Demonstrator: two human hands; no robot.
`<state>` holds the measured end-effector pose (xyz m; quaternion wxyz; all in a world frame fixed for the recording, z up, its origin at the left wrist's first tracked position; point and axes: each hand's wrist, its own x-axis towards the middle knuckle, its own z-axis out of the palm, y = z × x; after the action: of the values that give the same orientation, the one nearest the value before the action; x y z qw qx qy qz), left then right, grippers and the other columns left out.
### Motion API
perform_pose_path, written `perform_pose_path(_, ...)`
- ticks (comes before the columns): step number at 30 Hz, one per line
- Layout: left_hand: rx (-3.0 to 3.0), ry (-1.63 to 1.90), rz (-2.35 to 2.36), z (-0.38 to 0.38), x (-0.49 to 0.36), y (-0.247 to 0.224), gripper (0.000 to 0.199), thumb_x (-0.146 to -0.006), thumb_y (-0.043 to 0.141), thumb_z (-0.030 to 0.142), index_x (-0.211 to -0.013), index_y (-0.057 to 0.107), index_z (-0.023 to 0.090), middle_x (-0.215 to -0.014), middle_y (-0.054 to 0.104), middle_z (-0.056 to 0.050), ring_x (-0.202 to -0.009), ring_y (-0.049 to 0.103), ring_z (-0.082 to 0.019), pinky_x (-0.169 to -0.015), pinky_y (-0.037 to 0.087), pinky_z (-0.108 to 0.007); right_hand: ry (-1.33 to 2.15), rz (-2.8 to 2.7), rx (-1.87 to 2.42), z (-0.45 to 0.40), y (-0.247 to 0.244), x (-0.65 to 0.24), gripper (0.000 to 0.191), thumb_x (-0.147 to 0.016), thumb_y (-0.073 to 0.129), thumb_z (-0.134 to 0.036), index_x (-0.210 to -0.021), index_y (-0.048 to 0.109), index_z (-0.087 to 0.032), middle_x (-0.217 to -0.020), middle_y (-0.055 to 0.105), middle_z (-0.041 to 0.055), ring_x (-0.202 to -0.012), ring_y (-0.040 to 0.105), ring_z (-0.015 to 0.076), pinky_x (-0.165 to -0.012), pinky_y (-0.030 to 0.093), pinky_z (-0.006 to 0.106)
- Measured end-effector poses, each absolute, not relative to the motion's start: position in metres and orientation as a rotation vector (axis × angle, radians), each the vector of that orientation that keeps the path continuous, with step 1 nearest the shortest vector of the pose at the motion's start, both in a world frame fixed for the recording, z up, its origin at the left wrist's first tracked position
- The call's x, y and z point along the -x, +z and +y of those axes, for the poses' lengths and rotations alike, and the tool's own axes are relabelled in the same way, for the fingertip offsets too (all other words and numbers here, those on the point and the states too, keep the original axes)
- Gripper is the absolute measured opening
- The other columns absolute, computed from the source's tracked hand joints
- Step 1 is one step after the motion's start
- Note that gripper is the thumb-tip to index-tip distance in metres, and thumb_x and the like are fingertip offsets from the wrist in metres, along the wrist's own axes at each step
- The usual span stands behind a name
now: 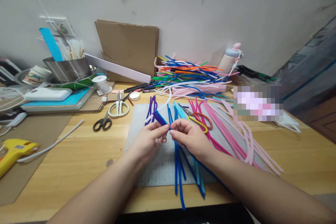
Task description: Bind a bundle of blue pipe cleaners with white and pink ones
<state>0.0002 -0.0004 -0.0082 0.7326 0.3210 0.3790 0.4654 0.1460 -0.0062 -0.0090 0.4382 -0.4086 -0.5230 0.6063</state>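
Over a grey cutting mat [154, 178], both hands meet at a short bundle of dark blue pipe cleaners [160, 118]. My left hand [153, 136] pinches the bundle between thumb and fingers. At its lower end my right hand [193, 138] is closed, thumb against forefinger, on a blue pipe cleaner; a long blue strand trails beneath that forearm. Loose blue pipe cleaners [180, 178] lie below the hands, with light blue ones [198, 173] beside them. Scissors with red and yellow handles [201, 120] rest just beyond my right hand. Purple pipe cleaners [151, 108] lie beyond my left.
Pink pipe cleaners [225, 129] spread across the right of the mat. A mixed pipe-cleaner pile [191, 77] sits by the wall near cardboard [128, 49]. White-handled scissors [119, 108], black-handled scissors [102, 124] and a yellow glue gun [15, 152] lie to the left.
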Motion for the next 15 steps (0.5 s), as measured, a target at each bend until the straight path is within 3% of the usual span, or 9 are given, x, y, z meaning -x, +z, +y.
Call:
perform_pose_path(6,-0.604,0.981,0.793,-0.0007,0.0000,-0.0054,0.013,-0.065,0.071,0.018,-0.072,0.062,0.010,-0.058,0.053,0.002,-0.052,0.049,-0.004,-0.048,0.041,-0.013,1.437,-1.292,0.981,-0.0063,-0.0099,-0.1452,0.017,-0.068,0.066,-0.027,-0.076,0.057,-0.015,-0.066,0.058,-0.0022,-0.053,0.049,0.0067,-0.047,0.035,0.020)
perform_pose_path(15,-0.601,0.956,0.745,-0.0001,0.0021,-0.0059,0.011,-0.069,0.068,0.016,-0.072,0.059,0.010,-0.061,0.053,0.001,-0.054,0.050,-0.004,-0.048,0.042,-0.013,1.480,-1.254,0.970,-0.0065,-0.0122,-0.1462,0.018,-0.068,0.067,-0.029,-0.077,0.056,-0.016,-0.066,0.056,-0.0027,-0.053,0.047,0.0066,-0.047,0.037,0.019)
